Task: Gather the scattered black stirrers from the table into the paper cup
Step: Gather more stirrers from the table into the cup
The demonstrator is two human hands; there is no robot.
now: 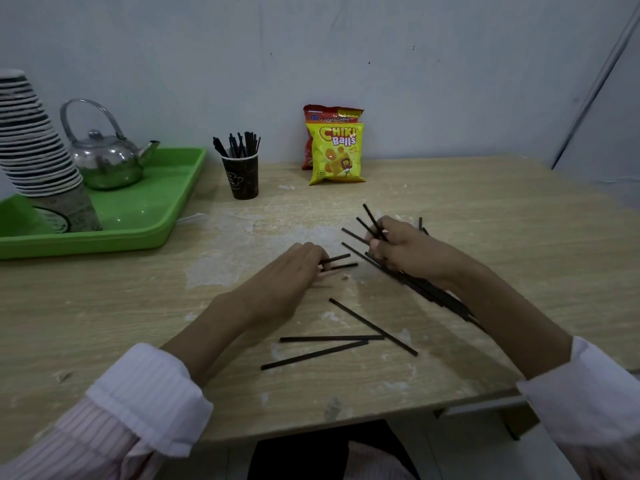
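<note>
Black stirrers point(427, 292) between the right fingers point(378, 247)

Inventory: seven kinds tallied, three counts indeterminate.

One table point(138, 306); one tray point(166, 188); one kettle point(107, 161); one stack of nested cups point(31, 140), rims too close to number. One cup point(242, 178) standing alone, with a crowded bunch point(239, 145) of stirrers in it, number not readable. Two bags: one yellow point(337, 154), one red point(329, 114). Loose stirrers: three lying free point(331, 338) and a pair point(337, 262) showing at the left hand point(291, 271), making five countable. Further, one bundle point(433, 292) gripped in the right hand point(405, 251), overlapped and not countable, at least four separate tips visible. Two hands.
</note>
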